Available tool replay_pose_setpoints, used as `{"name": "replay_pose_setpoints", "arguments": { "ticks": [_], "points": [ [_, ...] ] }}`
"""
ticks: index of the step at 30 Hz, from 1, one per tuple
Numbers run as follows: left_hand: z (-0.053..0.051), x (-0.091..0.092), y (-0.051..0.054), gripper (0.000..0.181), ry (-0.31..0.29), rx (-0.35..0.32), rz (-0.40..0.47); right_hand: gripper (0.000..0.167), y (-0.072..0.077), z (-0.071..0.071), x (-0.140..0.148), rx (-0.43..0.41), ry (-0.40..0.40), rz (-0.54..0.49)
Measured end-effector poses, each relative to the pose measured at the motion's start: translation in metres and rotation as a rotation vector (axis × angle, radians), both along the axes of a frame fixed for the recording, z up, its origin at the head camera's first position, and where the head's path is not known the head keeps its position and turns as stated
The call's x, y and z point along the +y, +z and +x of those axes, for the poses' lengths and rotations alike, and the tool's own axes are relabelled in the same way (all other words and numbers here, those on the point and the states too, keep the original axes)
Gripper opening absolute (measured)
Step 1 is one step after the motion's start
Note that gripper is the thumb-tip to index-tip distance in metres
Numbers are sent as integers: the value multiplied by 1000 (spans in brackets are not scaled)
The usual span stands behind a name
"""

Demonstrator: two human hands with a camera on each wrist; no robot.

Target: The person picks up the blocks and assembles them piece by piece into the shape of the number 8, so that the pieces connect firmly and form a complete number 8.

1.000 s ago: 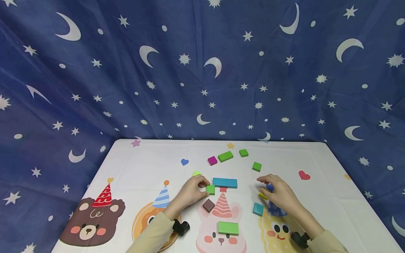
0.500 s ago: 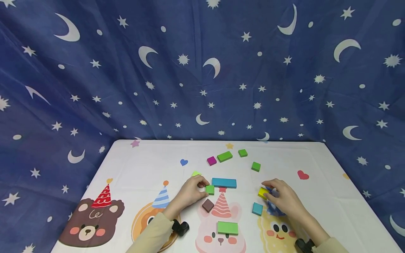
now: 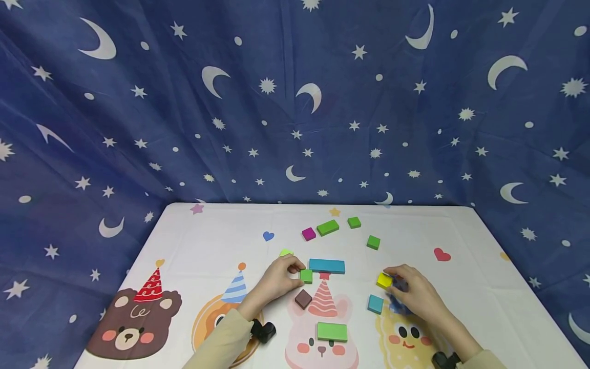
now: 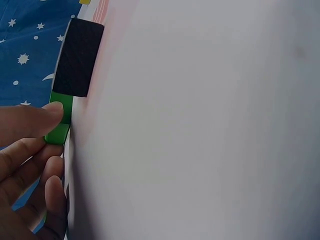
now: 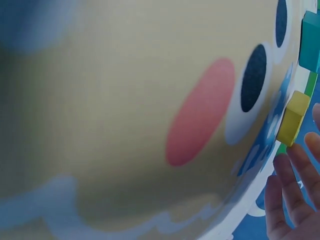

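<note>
Right hand clears the yellow block while left hand keeps its pinch on the green one

Compared with one second ago, the right hand (image 3: 413, 287) has shifted toward the person's right. The yellow block (image 3: 384, 281), then mostly hidden under the fingers, now shows almost whole at about the same spot on the white tablecloth (image 3: 221, 236). The left hand (image 3: 276, 279) has hardly moved, and the other blocks lie as they did.

The left hand reaches in from the lower left, thumb and forefinger pinching the small green block (image 3: 306, 277) at its left side, as the left wrist view also shows. That block sits on the cloth just below the left end of the long blue block (image 3: 327, 266), with the brown block (image 3: 303, 299) close in front of it. A lime block (image 3: 286, 252) peeks out behind the knuckles.

The right hand comes from the lower right, its fingers loosely extended and released, tips right beside the yellow block; whether they still touch it cannot be told. The teal block (image 3: 375, 304) lies just in front of the yellow one.
</note>
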State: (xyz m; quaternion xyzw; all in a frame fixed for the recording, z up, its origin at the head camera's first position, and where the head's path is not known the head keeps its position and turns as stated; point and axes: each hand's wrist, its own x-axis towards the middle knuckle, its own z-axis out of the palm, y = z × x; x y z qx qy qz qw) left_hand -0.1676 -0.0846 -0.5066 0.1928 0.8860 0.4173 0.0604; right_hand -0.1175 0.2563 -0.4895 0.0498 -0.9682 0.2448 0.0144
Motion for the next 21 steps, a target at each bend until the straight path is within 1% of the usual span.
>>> {"name": "replay_pose_setpoints", "arguments": {
  "ticks": [6,13,21],
  "points": [
    [-1,0,-1,26,-5,12,2,43,-4,-1,0,-25,-2,4],
    [-1,0,-1,26,-10,15,15,42,-6,-2,1,-10,10,19],
    [-2,0,-3,27,-12,25,6,42,-6,-3,0,-21,-2,26]
  ]
}}
